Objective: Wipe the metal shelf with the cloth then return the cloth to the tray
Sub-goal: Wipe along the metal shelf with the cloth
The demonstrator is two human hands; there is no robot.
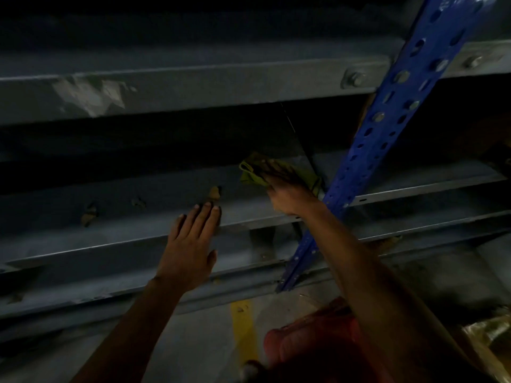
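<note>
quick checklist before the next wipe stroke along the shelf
1. Yellow-green cloth pressed flat on the grey metal shelf under the right hand: ok.
2. Left hand bracing, open on the shelf's front edge: ok.
3. Blue perforated upright post sits right beside the cloth, blocking a rightward stroke: not ok.
4. Shelf surface to the left free of debris: not ok, small brownish scraps lie there.
5. Tray in view for returning the cloth: cannot tell.

head-worn view, angled down, close to shelf [166,222]
</note>
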